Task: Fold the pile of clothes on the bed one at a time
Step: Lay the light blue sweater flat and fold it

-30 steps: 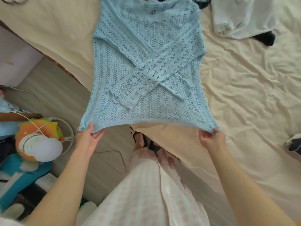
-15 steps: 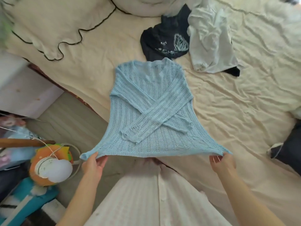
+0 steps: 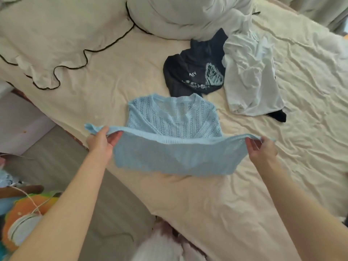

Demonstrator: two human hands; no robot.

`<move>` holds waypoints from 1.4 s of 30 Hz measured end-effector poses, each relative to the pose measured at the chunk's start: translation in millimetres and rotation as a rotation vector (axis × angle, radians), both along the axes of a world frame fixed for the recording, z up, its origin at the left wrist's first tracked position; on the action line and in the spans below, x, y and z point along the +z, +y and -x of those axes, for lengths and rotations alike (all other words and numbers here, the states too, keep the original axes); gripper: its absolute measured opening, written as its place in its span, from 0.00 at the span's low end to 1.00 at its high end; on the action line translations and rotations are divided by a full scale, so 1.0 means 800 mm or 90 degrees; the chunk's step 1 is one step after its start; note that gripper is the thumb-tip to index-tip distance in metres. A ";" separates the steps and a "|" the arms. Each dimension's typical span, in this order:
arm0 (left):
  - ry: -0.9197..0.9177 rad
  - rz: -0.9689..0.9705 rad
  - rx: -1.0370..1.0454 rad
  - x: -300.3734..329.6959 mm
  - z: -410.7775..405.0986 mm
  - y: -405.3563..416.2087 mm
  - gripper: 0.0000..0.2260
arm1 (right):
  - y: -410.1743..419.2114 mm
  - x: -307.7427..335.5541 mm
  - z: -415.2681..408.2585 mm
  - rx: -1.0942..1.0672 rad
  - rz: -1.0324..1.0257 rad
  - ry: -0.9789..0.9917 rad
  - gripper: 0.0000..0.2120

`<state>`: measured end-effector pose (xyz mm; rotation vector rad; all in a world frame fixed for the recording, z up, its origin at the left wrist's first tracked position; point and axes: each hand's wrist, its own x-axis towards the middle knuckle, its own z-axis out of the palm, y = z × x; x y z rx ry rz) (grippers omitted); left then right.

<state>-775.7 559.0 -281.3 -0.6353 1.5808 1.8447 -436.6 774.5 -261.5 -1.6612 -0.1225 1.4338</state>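
Blue sweater (image 3: 175,147): open-knit, hem half lifted over its neckline half, which lay on the bed (image 3: 216,213).
My left hand (image 3: 101,143): pinched the hem's left corner.
My right hand (image 3: 262,150): pinched the right corner.
Beyond: black shirt (image 3: 190,72), white garment (image 3: 250,80), unfolded.

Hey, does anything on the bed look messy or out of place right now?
Yes. Beyond the blue sweater held by the left hand and right hand, a dark printed shirt and a white garment lie crumpled and overlapping, unfolded.
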 end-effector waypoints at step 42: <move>-0.133 0.169 -0.003 -0.143 -0.067 -0.091 0.09 | -0.077 -0.166 -0.046 -0.044 0.236 0.007 0.16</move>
